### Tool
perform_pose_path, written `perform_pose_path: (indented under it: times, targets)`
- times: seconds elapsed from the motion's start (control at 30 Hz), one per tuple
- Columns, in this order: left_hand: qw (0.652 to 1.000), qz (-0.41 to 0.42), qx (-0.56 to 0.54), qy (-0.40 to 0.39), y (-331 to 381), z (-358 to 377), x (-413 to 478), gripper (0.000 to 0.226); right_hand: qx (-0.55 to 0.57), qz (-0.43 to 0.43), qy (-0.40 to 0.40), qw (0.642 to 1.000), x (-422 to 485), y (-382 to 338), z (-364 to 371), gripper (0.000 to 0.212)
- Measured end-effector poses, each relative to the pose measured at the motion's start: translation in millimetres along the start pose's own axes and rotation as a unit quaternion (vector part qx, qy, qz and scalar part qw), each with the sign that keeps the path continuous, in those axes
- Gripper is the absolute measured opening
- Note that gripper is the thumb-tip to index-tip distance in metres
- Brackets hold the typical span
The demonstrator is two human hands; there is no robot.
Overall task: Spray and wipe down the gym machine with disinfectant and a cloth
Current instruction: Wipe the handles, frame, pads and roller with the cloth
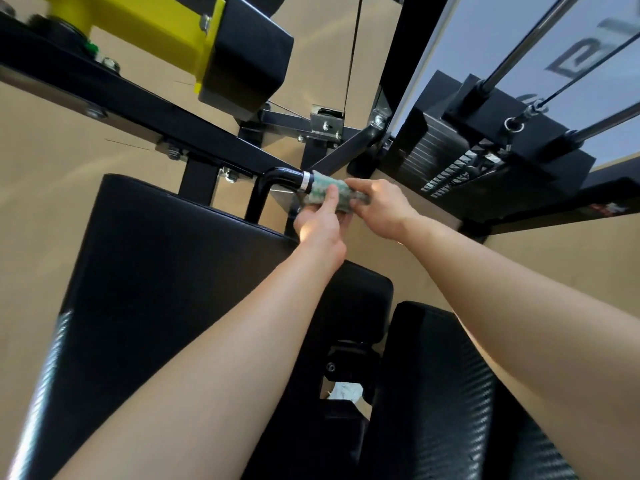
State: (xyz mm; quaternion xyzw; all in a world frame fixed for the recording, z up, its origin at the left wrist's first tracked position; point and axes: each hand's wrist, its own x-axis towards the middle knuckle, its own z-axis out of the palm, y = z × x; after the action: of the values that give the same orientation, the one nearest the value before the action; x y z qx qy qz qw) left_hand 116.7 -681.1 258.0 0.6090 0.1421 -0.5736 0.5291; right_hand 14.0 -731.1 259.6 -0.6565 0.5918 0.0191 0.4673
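Observation:
A greenish patterned cloth is wrapped around the grip end of a black bent handle bar of the gym machine. My left hand holds the cloth from below, thumb up against it. My right hand grips the cloth's right end over the handle. No spray bottle is in view.
A big black back pad fills the lower left, a second textured pad the lower right. A black frame beam runs across above, with a yellow bracket. The weight stack and guide rods stand at the right.

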Motion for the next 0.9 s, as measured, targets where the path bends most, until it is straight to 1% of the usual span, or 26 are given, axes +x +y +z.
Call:
perform_pose_path:
  times: [0.03, 0.1, 0.2, 0.33, 0.43, 0.5, 0.6, 0.67, 0.7, 0.77, 0.83, 0.9]
  targets:
    - [1.0, 0.024, -0.005, 0.012, 6, -4, 2, 0.032, -0.002, -0.024, -0.007, 1.0, 4, -11, 4, 0.046]
    - [0.998, 0.059, -0.002, 0.023, 15, -10, 5, 0.03, -0.001, -0.06, -0.016, 0.998, 9, -26, 11, 0.049]
    - [0.998, 0.056, 0.004, 0.006, 14, -7, 7, 0.028, 0.0, -0.06, -0.01, 0.998, 5, -21, 10, 0.05]
    - [0.997, -0.024, 0.048, -0.055, -5, 8, 3, 0.04, -0.015, 0.036, 0.018, 0.999, -9, 14, -7, 0.043]
    - [0.986, -0.094, 0.099, -0.095, -20, 17, -11, 0.041, -0.015, 0.109, 0.039, 0.993, -20, 30, -12, 0.042]
    - [0.978, -0.129, 0.12, -0.111, -29, 17, -18, 0.038, 0.01, 0.152, 0.056, 0.987, -26, 34, -12, 0.043]
    - [0.975, -0.144, 0.115, -0.12, -33, 2, -26, 0.034, 0.072, 0.186, 0.105, 0.974, -42, 35, -9, 0.038]
    - [0.977, -0.119, 0.132, -0.115, -30, -13, -41, 0.024, 0.115, 0.185, 0.114, 0.969, -60, 30, -2, 0.029]
    - [0.979, -0.094, 0.148, -0.102, -29, -22, -50, 0.018, 0.143, 0.18, 0.106, 0.968, -70, 26, 2, 0.024]
    - [0.978, -0.027, 0.194, -0.068, -23, -41, -74, 0.013, 0.214, 0.174, 0.092, 0.957, -93, 14, 11, 0.015]
    - [0.973, 0.034, 0.227, -0.039, -14, -62, -104, 0.011, 0.3, 0.173, 0.086, 0.934, -124, -3, 19, 0.014]
    - [0.961, 0.094, 0.26, -0.021, -5, -83, -137, 0.008, 0.386, 0.168, 0.069, 0.904, -160, -23, 26, 0.018]
